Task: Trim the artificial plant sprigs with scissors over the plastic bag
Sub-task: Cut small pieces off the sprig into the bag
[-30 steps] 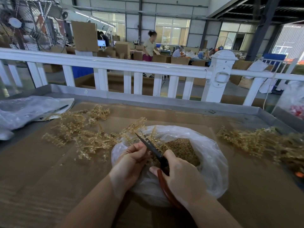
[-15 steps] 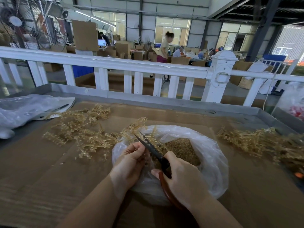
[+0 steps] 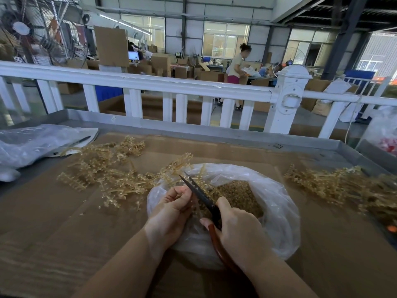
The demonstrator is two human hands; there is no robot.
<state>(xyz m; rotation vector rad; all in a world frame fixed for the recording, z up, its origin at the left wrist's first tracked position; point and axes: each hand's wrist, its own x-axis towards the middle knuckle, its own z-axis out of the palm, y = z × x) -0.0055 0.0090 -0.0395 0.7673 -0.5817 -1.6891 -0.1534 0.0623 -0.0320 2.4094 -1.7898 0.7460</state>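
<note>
Now I see my right hand (image 3: 240, 231) curled around the reddish-brown handles of the scissors (image 3: 200, 195), with the dark blades pointing up and to the left, a little parted at the tips. My left hand (image 3: 171, 208) is just beside the blades, fingers bent and pinching a thin pale sprig (image 3: 198, 181); how much of the sprig is inside the hand I cannot tell. Both hands are above the open clear plastic bag (image 3: 277, 203), which lies on the bench (image 3: 53, 233) and holds a heap of small tan cut pieces (image 3: 238, 194). The left hand touches the near left edge of the bag.

To the left of the bag, a loose pile of tan sprigs (image 3: 107, 166) spreads over the brown cardboard that covers the bench, and some of them reach the rim of the bag. A second pile of sprigs (image 3: 330, 181) lies at the right, well apart from the bag. At the far left is a crumpled clear bag (image 3: 30, 143), with a pen (image 3: 74, 142) beside it. Behind the bench stands a white fence (image 3: 167, 84).
</note>
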